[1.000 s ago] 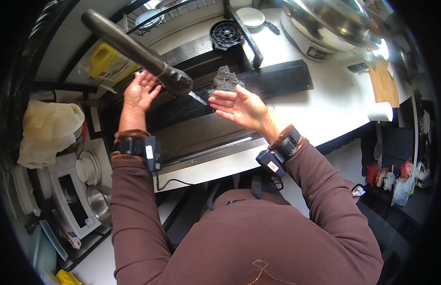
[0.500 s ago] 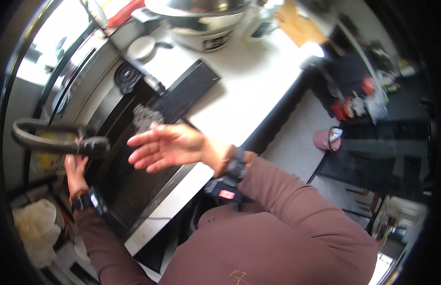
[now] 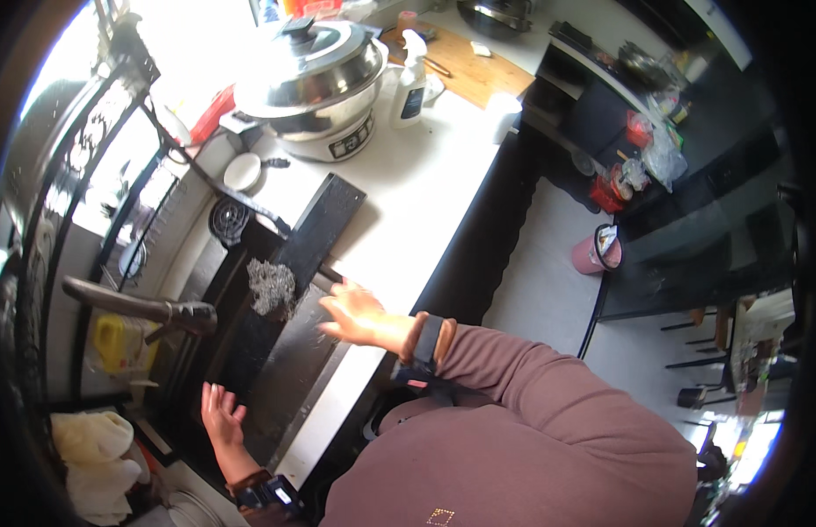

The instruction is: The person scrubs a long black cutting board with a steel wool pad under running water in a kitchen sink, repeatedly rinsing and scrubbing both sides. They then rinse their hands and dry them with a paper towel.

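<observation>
My left hand [image 3: 223, 420] hovers over the near left part of the dark sink [image 3: 289, 373], its fingers spread and holding nothing. Over the sink's right edge, by the white counter, my right hand [image 3: 357, 316] is also empty, with fingers apart and slightly blurred. A grey steel wool scrubber [image 3: 272, 288] rests on the black board [image 3: 333, 211] that lies across the sink. The dark metal faucet [image 3: 144, 307] stands left of the scrubber, apart from both hands.
On the white counter [image 3: 417, 211] stand a lidded steel pot [image 3: 324, 105], a white spray bottle [image 3: 411, 83] and a wooden cutting board [image 3: 478, 66]. A yellow jug [image 3: 122, 342] stands behind the faucet. Pale cloths [image 3: 96, 457] hang lower left. A pink bucket [image 3: 594, 253] is on the floor.
My left hand has come away from beside the faucet toward the near side of the sink. My right hand has moved right, from above the sink to its edge. The view has shifted.
</observation>
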The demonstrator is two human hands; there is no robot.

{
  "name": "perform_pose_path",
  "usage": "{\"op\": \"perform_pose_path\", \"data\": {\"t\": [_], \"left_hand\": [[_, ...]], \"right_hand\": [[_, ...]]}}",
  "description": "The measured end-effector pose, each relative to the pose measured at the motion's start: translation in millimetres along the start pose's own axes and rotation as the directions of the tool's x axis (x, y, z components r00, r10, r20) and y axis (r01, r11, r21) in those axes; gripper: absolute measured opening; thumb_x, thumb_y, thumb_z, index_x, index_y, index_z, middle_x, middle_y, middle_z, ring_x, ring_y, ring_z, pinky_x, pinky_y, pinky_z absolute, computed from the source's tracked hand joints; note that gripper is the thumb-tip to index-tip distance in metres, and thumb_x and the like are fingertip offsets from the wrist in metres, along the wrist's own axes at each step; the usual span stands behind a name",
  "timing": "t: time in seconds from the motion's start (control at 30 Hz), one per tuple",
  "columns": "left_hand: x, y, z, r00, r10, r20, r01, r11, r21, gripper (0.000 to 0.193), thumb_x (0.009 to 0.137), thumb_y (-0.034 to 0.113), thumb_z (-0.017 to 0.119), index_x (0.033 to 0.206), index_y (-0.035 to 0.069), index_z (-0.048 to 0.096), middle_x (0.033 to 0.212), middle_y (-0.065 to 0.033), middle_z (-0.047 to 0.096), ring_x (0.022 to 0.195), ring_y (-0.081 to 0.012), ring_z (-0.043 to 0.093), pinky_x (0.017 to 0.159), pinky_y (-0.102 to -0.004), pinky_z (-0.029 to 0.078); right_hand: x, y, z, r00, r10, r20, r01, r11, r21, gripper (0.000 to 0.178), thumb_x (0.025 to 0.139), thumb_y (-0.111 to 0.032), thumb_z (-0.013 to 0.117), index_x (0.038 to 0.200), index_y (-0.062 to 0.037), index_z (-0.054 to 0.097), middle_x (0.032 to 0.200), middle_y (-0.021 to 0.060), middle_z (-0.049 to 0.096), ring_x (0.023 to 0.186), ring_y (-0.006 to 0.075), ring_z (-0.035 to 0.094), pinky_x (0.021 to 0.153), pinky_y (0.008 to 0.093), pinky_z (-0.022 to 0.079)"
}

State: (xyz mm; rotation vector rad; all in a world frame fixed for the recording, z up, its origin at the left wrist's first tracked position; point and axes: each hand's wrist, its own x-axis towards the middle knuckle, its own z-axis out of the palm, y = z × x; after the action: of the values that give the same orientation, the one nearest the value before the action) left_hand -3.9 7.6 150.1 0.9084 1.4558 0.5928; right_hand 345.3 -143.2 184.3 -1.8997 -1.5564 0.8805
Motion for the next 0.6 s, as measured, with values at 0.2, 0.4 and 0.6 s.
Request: {"op": "perform_pose_path", "data": {"t": [0.2,0.4,0.6], "left_hand": [[-21.5,-10.1,7.1,0.997,0.033,0.068,-0.022,0.987,-0.162,0.068,0.096,0.06,0.039,0.144,0.012,0.04,0.141,-0.0075,0.049,0.129,-0.0266,0.043,0.103,-0.0517,0.029],[-61.2,6.0,149.4,0.992,0.039,0.116,-0.024,0.991,-0.134,0.048,0.096,0.033,0.054,0.136,0.007,0.048,0.119,-0.012,0.063,0.105,-0.0219,0.06,0.086,-0.0382,0.048],[-96.3,20.9,338.5,0.961,-0.052,0.27,0.063,0.997,-0.032,0.048,0.095,0.026,0.057,0.137,0.005,0.047,0.115,-0.0157,0.064,0.095,-0.0215,0.066,0.079,-0.0345,0.055]], "right_hand": [[-72.9,137.9,-23.7,0.954,0.243,-0.178,-0.167,0.919,0.356,0.037,0.085,-0.02,0.064,0.117,-0.0013,0.064,0.11,0.0209,0.067,0.102,0.0296,0.066,0.09,0.0364,0.052],[-160.6,308.0,-121.1,0.803,0.543,-0.247,-0.441,0.819,0.367,0.033,0.084,-0.018,0.066,0.112,-0.0004,0.067,0.099,0.0185,0.071,0.091,0.0241,0.069,0.083,0.0335,0.054],[-207.7,447.3,-212.2,0.56,0.726,-0.398,-0.536,0.685,0.494,0.036,0.083,-0.014,0.068,0.117,-0.0015,0.065,0.097,0.0149,0.071,0.09,0.0215,0.069,0.081,0.0324,0.053]]}}
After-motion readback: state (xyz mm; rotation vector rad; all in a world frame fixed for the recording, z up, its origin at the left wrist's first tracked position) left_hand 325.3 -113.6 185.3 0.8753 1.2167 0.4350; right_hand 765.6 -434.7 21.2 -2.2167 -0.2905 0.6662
